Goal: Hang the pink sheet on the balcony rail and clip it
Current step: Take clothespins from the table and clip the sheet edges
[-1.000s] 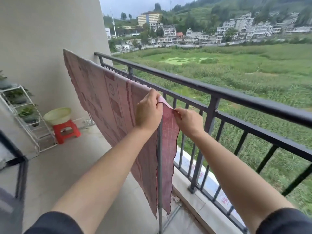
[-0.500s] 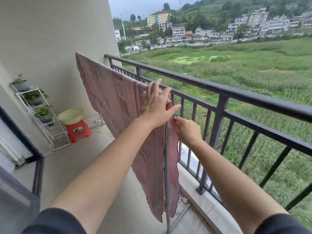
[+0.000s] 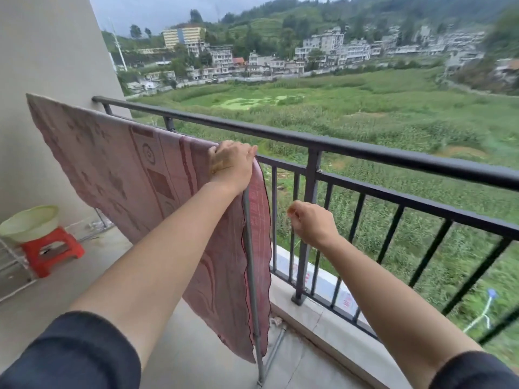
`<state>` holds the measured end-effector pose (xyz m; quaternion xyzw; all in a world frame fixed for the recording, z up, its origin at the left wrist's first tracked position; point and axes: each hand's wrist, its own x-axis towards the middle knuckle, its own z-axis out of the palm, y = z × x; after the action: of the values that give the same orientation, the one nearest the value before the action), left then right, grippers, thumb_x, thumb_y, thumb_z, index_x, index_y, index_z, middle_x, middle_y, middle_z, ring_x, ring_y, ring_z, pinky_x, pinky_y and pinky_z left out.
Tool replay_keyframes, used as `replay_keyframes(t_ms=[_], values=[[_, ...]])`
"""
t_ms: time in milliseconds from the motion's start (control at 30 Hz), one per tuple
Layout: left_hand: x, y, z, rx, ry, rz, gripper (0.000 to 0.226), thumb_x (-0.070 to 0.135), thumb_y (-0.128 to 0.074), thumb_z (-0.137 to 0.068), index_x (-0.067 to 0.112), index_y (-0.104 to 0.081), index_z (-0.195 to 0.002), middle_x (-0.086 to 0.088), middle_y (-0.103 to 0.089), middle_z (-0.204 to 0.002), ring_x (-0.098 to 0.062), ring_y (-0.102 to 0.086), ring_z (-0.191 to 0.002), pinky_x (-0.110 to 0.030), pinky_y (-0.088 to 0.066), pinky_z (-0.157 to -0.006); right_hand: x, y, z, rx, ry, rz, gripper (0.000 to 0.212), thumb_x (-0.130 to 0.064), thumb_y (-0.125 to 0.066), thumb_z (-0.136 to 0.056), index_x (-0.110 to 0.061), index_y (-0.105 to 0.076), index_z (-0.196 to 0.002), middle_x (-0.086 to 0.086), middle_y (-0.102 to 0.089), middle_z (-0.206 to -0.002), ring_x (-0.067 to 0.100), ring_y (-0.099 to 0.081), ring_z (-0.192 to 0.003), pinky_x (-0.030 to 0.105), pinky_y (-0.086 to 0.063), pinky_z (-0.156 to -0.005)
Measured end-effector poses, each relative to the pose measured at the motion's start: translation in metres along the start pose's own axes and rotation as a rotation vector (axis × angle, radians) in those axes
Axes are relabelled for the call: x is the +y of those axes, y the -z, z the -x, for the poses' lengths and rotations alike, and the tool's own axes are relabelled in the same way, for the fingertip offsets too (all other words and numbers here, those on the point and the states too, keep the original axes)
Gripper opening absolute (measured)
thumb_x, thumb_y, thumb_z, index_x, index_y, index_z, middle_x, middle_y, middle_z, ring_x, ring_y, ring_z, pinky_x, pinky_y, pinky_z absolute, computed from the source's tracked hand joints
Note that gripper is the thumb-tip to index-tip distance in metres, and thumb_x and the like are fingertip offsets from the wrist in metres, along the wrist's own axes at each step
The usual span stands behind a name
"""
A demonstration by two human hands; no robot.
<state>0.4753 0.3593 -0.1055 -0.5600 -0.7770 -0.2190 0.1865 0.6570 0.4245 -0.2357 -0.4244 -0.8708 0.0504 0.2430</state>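
The pink patterned sheet point(image 3: 118, 169) hangs draped over the top bar of a grey metal drying rack point(image 3: 252, 290), just inside the black balcony rail point(image 3: 393, 158). My left hand point(image 3: 233, 164) lies on the sheet's near top corner, fingers curled over the bar. My right hand point(image 3: 311, 223) is lower and to the right, apart from the sheet, in front of the rail's upright bars. Its fingers are curled closed and I see nothing in them. No clip shows on the sheet.
A pale green basin point(image 3: 28, 223) sits on a red plastic stool point(image 3: 50, 251) at the left by the wall. A white wire shelf point(image 3: 11, 262) stands at the left edge. Beyond the rail are green fields and buildings.
My right hand has let go of the sheet's near edge and dropped down to the right. My left hand has settled onto the top corner. My view has swung to the right.
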Motion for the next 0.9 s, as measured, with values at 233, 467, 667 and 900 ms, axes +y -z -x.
replay_keyframes(t_ms=[233,467,667,900], values=[[0.022,0.001,-0.018,-0.198,0.039,-0.189,0.034,0.027,-0.032,-0.105,0.023,-0.060,-0.125,-0.010,-0.059,-0.129,-0.029,-0.046,-0.125,-0.046,-0.022,-0.113,0.050,-0.008,0.104,-0.165,-0.277,0.107,0.012,-0.033,-0.051,-0.095,-0.027,-0.059,-0.087,-0.007,-0.069,-0.086,0.017,-0.066,-0.075,0.039,-0.059,-0.066],[0.091,-0.034,0.046,-0.046,-0.413,0.178,0.050,0.045,-0.024,-0.101,0.015,-0.054,-0.125,-0.013,-0.047,-0.142,-0.030,-0.042,-0.131,-0.056,-0.019,-0.114,0.065,0.008,0.199,-0.123,-0.454,0.238,0.023,-0.037,-0.044,-0.097,-0.021,-0.061,-0.098,-0.002,-0.067,-0.093,0.024,-0.066,-0.083,0.031,-0.048,-0.061],[0.195,-0.095,0.183,-0.164,-0.697,0.434,0.054,0.048,-0.028,-0.100,0.019,-0.037,-0.145,-0.011,-0.022,-0.158,-0.029,-0.025,-0.143,-0.054,-0.017,-0.116,0.096,0.041,0.334,0.054,-0.755,0.233,0.040,-0.035,-0.053,-0.094,-0.017,-0.056,-0.130,0.008,-0.058,-0.125,0.033,-0.059,-0.109,0.042,-0.051,-0.083],[0.308,-0.133,0.350,-0.566,-0.986,0.356,0.063,0.053,-0.023,-0.098,0.020,-0.025,-0.152,-0.011,-0.009,-0.162,-0.028,-0.017,-0.147,-0.053,-0.016,-0.117,0.124,0.075,0.543,0.125,-1.335,0.234,0.057,-0.038,-0.051,-0.095,-0.020,-0.038,-0.148,0.009,-0.037,-0.152,0.028,-0.038,-0.138,0.043,-0.038,-0.108]])
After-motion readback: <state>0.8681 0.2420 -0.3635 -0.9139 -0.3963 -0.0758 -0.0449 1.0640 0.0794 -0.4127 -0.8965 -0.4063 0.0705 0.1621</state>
